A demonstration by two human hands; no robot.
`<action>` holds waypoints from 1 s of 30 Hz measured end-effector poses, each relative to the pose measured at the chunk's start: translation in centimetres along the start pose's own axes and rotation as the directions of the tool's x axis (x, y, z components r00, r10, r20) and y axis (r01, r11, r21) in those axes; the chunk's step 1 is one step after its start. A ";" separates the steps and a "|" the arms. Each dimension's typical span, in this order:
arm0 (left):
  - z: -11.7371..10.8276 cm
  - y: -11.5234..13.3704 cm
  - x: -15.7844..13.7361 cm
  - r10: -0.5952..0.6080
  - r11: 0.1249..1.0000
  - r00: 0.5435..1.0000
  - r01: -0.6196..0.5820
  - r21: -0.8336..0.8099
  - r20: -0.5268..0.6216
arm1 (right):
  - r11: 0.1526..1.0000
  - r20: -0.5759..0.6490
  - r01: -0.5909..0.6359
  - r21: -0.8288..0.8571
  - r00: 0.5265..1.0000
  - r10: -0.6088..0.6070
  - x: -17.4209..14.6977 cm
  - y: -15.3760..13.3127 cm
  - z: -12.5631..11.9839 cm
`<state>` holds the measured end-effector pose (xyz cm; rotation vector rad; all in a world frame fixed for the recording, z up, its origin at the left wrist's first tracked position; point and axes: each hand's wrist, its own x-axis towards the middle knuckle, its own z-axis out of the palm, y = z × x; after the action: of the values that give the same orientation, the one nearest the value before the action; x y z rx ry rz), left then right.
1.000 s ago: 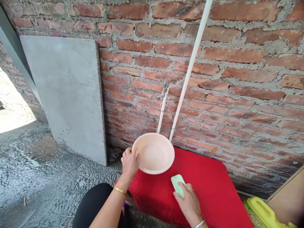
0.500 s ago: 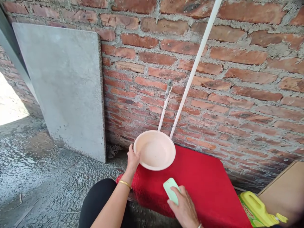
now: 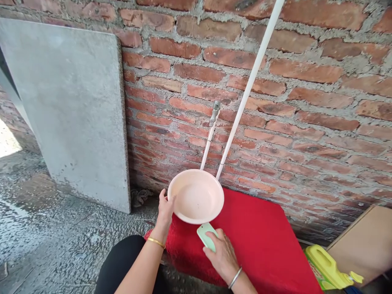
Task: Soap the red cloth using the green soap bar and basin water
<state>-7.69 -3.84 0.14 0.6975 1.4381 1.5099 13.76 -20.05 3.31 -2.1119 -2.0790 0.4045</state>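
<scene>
A pale pink plastic basin (image 3: 196,197) stands slightly tilted on the red cloth (image 3: 254,228), with a few small dark specks inside. My left hand (image 3: 165,206) grips its left rim, thumb on the inner side. In my right hand (image 3: 221,251) is a mint-green oblong piece (image 3: 206,237) with rounded corners and a small hole near one end; its underside is hidden. The green piece is just below the basin's front rim. Whether the two touch is unclear.
Behind the basin are a brick wall (image 3: 190,73), a short pipe with a metal tap (image 3: 214,112) and a long white pipe (image 3: 251,81). A grey slab (image 3: 70,114) leans at left above wet ground. A yellow jug (image 3: 329,267) and cardboard (image 3: 364,245) stand at right.
My right hand has moved up and left with the green piece, closer to the basin's front rim. The left hand keeps its grip on the basin. The view has shifted slightly.
</scene>
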 end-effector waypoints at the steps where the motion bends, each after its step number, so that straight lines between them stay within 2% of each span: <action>1: 0.0 0.3 -0.2 -0.029 0.999 1.000 0.029 -0.016 0.001 | 0.999 -0.003 -0.048 -0.026 0.999 0.048 0.0 1.2 -0.5; 3: -0.1 0.9 -0.5 -0.067 0.997 0.998 0.068 -0.041 0.011 | 0.972 -0.039 -0.216 -0.095 0.976 0.214 -0.6 5.0 -1.9; 5: -0.1 1.4 -0.7 -0.078 0.996 0.997 0.079 -0.052 0.030 | 0.899 -0.090 -0.416 -0.135 0.909 0.407 -1.9 9.0 -3.2; 7: 0.1 1.7 -0.9 -0.087 0.995 0.995 0.090 -0.050 0.047 | 0.847 -0.132 -0.520 -0.112 0.853 0.506 -3.5 11.3 -3.7; 8: 0.2 1.7 -0.9 -0.092 0.994 0.995 0.095 -0.048 0.048 | 0.854 -0.142 -0.514 -0.080 0.854 0.501 -4.2 11.4 -3.5; 9: 0.3 1.7 -0.9 -0.095 0.994 0.995 0.097 -0.048 0.044 | 0.881 -0.147 -0.471 -0.041 0.875 0.461 -4.8 10.9 -3.0; 12: 0.6 1.4 -0.8 -0.085 0.995 0.996 0.085 -0.054 -0.003 | 0.971 -0.127 -0.224 0.081 0.964 0.233 -5.9 6.8 -0.4; 14: 0.7 1.2 -0.7 -0.089 0.994 0.996 0.088 -0.058 -0.019 | 0.986 -0.110 -0.113 0.122 0.986 0.127 -6.1 4.7 1.0; 15: 0.6 1.2 -0.7 -0.100 0.993 0.995 0.098 -0.061 -0.018 | 0.987 -0.112 -0.102 0.126 0.987 0.116 -6.3 4.6 1.3; 17: 0.5 1.4 -0.7 -0.130 0.988 0.992 0.129 -0.079 -0.004 | 0.979 -0.137 -0.160 0.124 0.975 0.177 -7.0 6.8 0.8; 19: 0.3 1.6 -0.9 -0.148 0.984 0.989 0.147 -0.101 0.000 | 0.947 -0.195 -0.298 0.122 0.928 0.317 -8.6 11.4 -0.7; 22: 0.2 2.0 -1.4 -0.120 0.984 0.993 0.122 -0.133 0.018 | 0.835 -0.289 -0.536 0.123 0.786 0.547 -11.4 18.7 -3.5; 24: 0.3 2.1 -1.7 -0.087 0.984 0.995 0.093 -0.154 0.045 | 0.788 -0.341 -0.605 0.114 0.721 0.603 -12.7 20.5 -4.4; 25: 0.3 2.1 -1.7 -0.072 0.984 0.996 0.080 -0.161 0.054 | 0.790 -0.352 -0.602 0.116 0.719 0.599 -12.9 20.2 -4.4; 26: 0.4 2.1 -1.8 -0.063 0.984 0.996 0.071 -0.162 0.058 | 0.808 -0.349 -0.576 0.126 0.736 0.579 -12.9 19.0 -4.1; 28: 0.6 2.0 -1.7 -0.060 0.987 0.997 0.066 -0.146 0.045 | 0.871 -0.297 -0.460 0.172 0.819 0.491 -12.1 15.0 -2.6; 30: 0.6 1.8 -1.4 -0.075 0.989 0.997 0.078 -0.127 0.027 | 0.928 -0.204 -0.308 0.210 0.914 0.350 -11.0 10.7 -0.8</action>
<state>-6.93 -4.66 2.27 0.5735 1.3239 1.5155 24.17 -31.27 1.91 -2.2778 -1.5023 0.3372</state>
